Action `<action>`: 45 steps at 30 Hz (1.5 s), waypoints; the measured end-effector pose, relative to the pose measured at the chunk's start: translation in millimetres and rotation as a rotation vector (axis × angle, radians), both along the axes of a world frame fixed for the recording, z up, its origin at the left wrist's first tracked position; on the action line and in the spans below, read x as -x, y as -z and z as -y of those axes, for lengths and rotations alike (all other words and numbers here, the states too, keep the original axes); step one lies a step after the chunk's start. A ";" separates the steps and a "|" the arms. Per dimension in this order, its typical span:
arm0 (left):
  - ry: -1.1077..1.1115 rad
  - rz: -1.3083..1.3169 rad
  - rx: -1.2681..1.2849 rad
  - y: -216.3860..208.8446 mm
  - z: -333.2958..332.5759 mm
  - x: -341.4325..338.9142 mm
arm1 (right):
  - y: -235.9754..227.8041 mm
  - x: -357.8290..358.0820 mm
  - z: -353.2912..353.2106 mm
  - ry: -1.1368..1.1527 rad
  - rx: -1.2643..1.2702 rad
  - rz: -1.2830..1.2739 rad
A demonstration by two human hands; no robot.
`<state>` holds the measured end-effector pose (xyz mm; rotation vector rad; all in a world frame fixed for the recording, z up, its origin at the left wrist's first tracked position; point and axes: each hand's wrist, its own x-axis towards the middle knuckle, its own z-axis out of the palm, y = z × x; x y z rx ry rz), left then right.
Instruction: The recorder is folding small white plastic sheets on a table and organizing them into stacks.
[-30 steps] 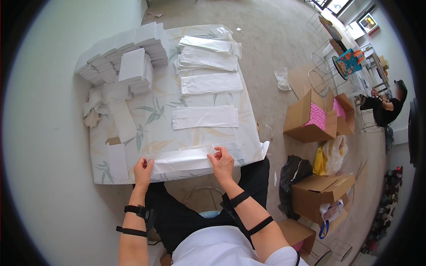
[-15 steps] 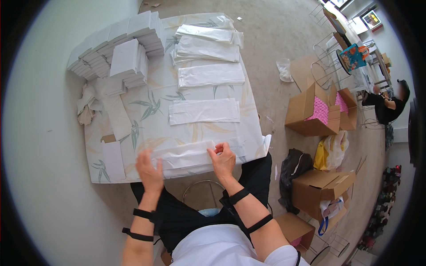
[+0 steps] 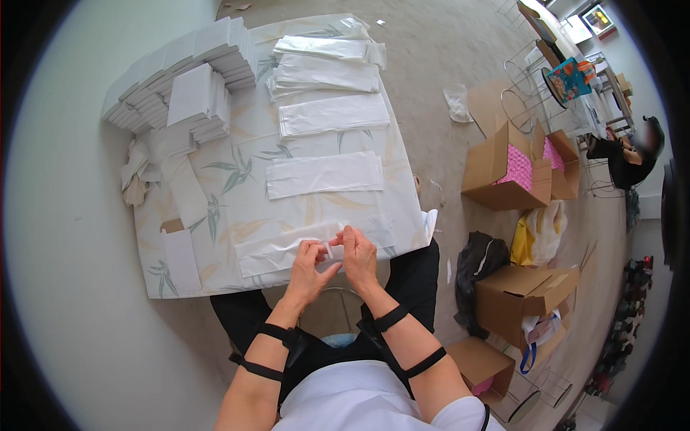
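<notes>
A flat white plastic sleeve [image 3: 269,251] lies lengthwise along the table's near edge. At its right end, my right hand [image 3: 359,257] has its fingers closed on the sleeve's edge, which is lifted a little. Close beside it, my left hand [image 3: 307,274] touches the same end with bent fingertips, its thumb held apart. Beyond my hands, another flat white sleeve pile [image 3: 325,175] rests on the patterned tablecloth [image 3: 244,208]. Farther back lie more piles of white sleeves [image 3: 334,115].
Stacked white boxes [image 3: 190,97] fill the table's far left against the wall. A flattened white carton [image 3: 183,260] lies at the near left, with crumpled paper [image 3: 135,172] behind it. Cardboard boxes [image 3: 496,169] and a black bag [image 3: 478,276] stand on the floor at right. A seated person [image 3: 636,158] is farther off.
My left hand has moved right, from the sleeve's left end to its right end beside my right hand. My right hand stays at that end. The view has shifted slightly.
</notes>
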<state>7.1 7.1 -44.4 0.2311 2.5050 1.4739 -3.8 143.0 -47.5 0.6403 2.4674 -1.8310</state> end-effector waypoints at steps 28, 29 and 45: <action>-0.068 0.175 -0.219 23.6 22.6 7.2 | 4.6 -21.5 -0.8 -0.304 -0.236 -0.269; -0.066 0.187 -0.229 23.3 22.6 7.6 | 2.8 -21.9 -0.1 -0.315 -0.228 -0.277; -0.058 0.188 -0.231 20.9 28.0 9.3 | -1.3 -24.5 3.9 -0.336 -0.240 -0.285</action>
